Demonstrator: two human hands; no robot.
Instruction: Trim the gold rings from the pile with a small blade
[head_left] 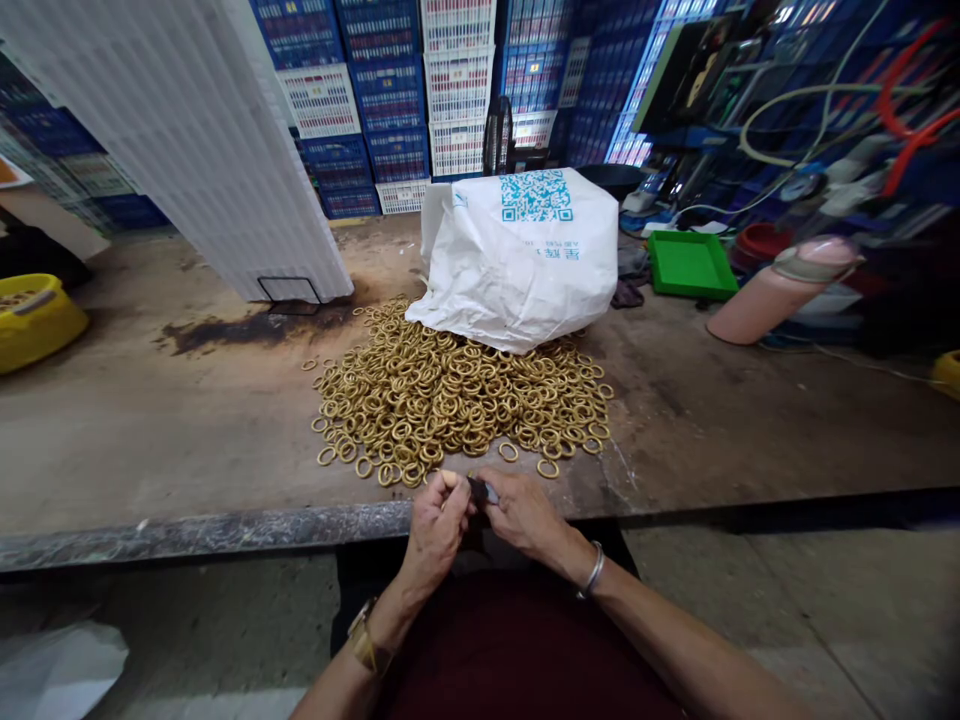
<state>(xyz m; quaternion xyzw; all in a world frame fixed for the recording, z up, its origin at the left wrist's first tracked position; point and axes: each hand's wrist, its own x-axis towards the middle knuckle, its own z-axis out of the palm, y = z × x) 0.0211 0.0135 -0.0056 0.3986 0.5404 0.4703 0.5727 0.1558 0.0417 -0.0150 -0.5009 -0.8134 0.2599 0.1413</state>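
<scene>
At the front edge of the workbench, my left hand (435, 525) is closed in a pinch, a gold ring probably hidden between its fingertips; I cannot make it out. My right hand (529, 515) is closed on a small dark tool (480, 490) with a grey part, its kind unclear, and its tip touches or nearly touches the left fingers. Just beyond both hands spreads a heap of gold-coloured rings (450, 400). A few single rings, such as one loose ring (548, 468), lie at the heap's near edge.
A white woven sack (525, 270) lies on the heap's far side. A tall white ribbed panel (187, 140) stands left, near a black wire stand (290, 292). A yellow tub (41, 325), green tray (691, 265) and pink bottle (780, 290) stand on the workbench (187, 430).
</scene>
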